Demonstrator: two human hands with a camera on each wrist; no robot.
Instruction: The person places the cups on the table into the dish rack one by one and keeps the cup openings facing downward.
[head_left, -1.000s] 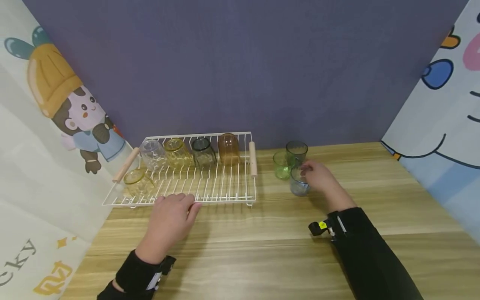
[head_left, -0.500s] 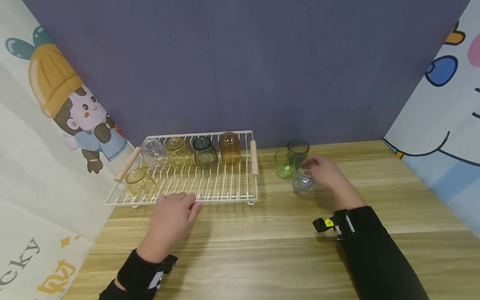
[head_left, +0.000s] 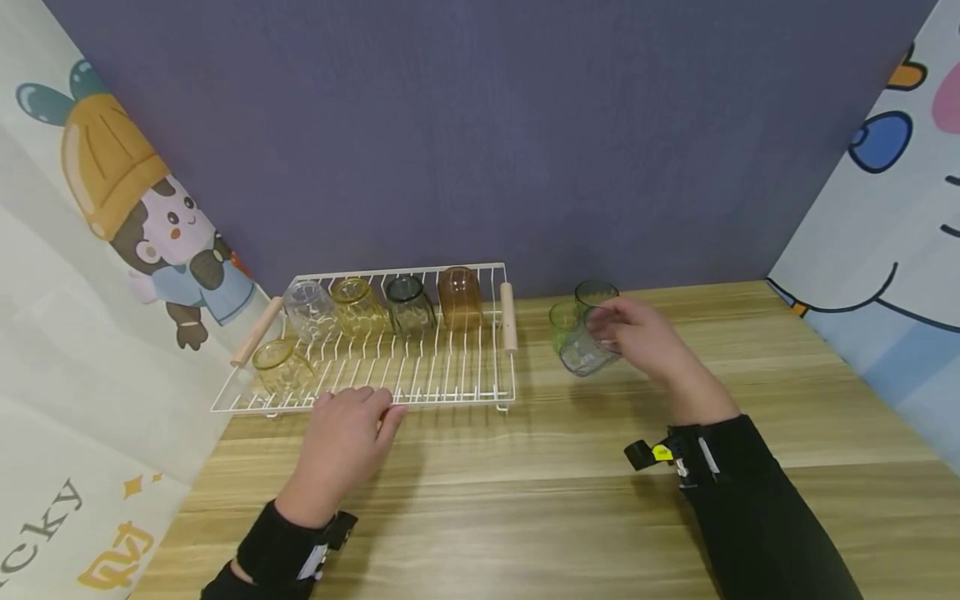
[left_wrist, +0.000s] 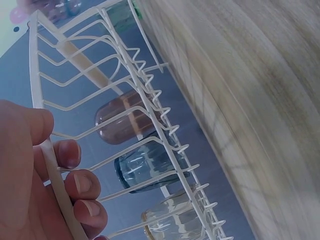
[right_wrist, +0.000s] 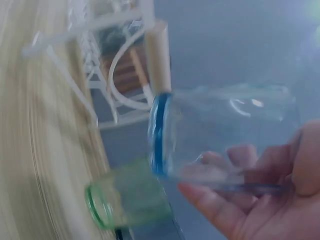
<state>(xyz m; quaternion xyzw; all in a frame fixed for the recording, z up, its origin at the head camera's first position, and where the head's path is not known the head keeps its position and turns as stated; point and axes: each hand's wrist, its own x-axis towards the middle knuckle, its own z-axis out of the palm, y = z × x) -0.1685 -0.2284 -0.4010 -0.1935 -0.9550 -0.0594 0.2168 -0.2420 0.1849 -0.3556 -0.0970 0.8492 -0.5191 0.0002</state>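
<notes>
My right hand (head_left: pixel 643 340) grips a clear bluish glass (head_left: pixel 585 350) near its rim, and the glass is tilted above the table. In the right wrist view the glass's blue base (right_wrist: pixel 159 134) faces the rack. Just behind it stand a green glass (right_wrist: pixel 131 195) and a dark grey glass (head_left: pixel 597 292), both partly hidden. My left hand (head_left: pixel 343 446) holds the front rail of a white wire dish rack (head_left: pixel 420 406); in the left wrist view the fingers (left_wrist: pixel 84 184) curl round that rail. Inside the rack a clear, a yellow, a grey and an amber glass (head_left: pixel 460 298) form the back row.
Another yellow glass (head_left: pixel 282 367) sits at the rack's front left. Wooden handles (head_left: pixel 508 318) mark both rack ends. A dark blue-grey wall (head_left: pixel 480 150) rises behind the wooden table (head_left: pixel 510 508), with printed cloths (head_left: pixel 892 275) at either side.
The bluish glass has come up off the table and tipped, its base swinging left, as my right hand rose slightly. My left hand has stayed on the rack rail.
</notes>
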